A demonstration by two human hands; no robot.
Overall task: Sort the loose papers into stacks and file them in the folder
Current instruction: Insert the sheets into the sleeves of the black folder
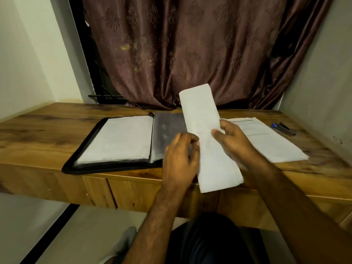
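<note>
While in hands [205,149], paper [207,134] over folder [114,141].

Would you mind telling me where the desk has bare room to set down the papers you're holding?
Bare wood lies left of the open folder, up to the wall, and in a strip behind it below the curtain. The right side is crowded: a paper stack, then pens.

A brown wooden desk [57,126] with a marked grain and a faint sheen was seen. A black folder [76,159] with a matt, leather-like border was lined with greyish glossy plastic sleeves [167,130]. A white folded paper sheet [205,119], matt and smooth, was noted, as was a flat stack of white printed paper [274,145]. A maroon cloth curtain [190,44] showed a satin-like sheen and an embossed pattern.
</note>
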